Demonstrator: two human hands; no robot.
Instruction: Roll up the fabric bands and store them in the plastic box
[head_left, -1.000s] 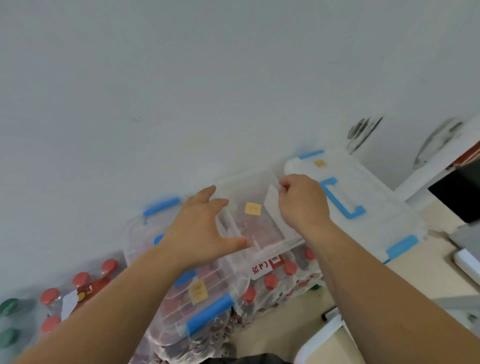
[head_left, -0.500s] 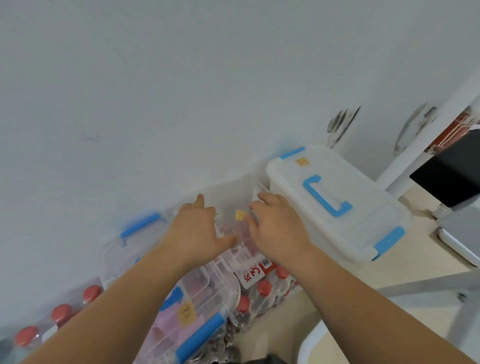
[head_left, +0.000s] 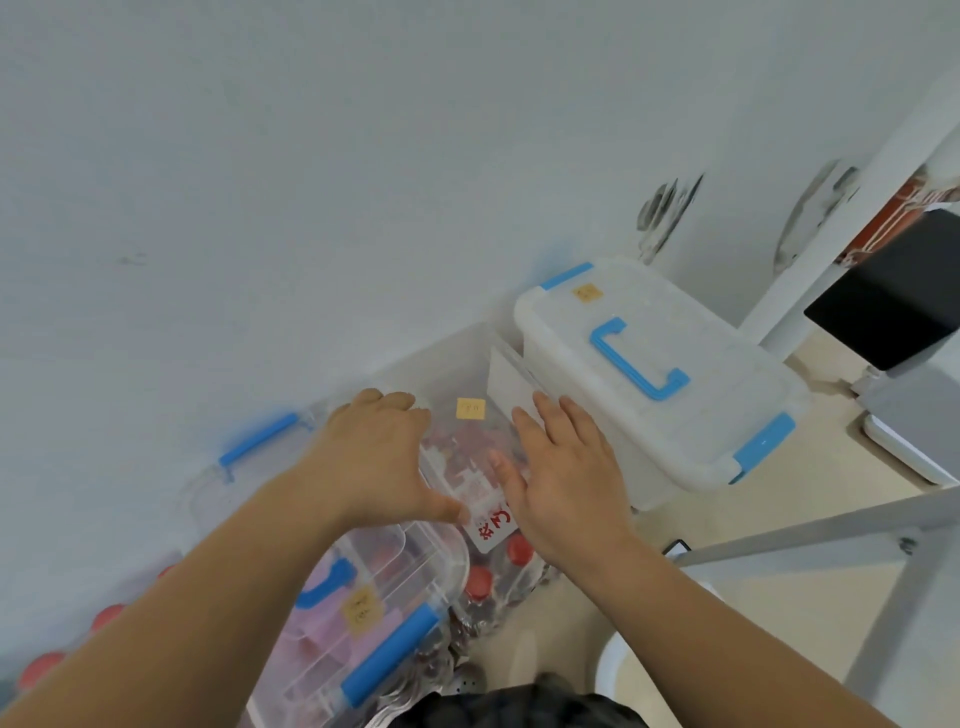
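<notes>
Lower left of frame: blurred red caps (head_left: 39, 670) at the edge. Right of them, a larger clear bin (head_left: 400, 566) with blue latches and a yellow tag sat bottom centre-left, partly under the left forearm. Its far blue latch (head_left: 260, 439) showed against the pale wall (head_left: 311, 182).

Centre: left hand (head_left: 374, 457) grasped the clear plastic box (head_left: 467, 467). Its fingers curled over the box's far left edge and the thumb stretched along the near side.

The clear plastic box was mid-frame between both hands, up against the wall and just left of the white box. It rested on top of a pack of red-capped bottles (head_left: 480, 579). A yellow sticker (head_left: 470, 409) was on its top. Reddish contents showed through, too blurred to tell what they were. A white label with red characters (head_left: 493, 527) showed just below the box, on the bottle pack.

Right of centre: right hand (head_left: 561, 467) lay flat and relaxed, fingers straight against the box's right side, thumb on its top, pressing rather than clenching.

Right: white box (head_left: 701, 415), lid closed, blue handle (head_left: 639, 358) on top and blue latches at both ends. It stood just beside the right hand.

Upper right edge: black screen (head_left: 893, 296), well apart from the boxes.
</notes>
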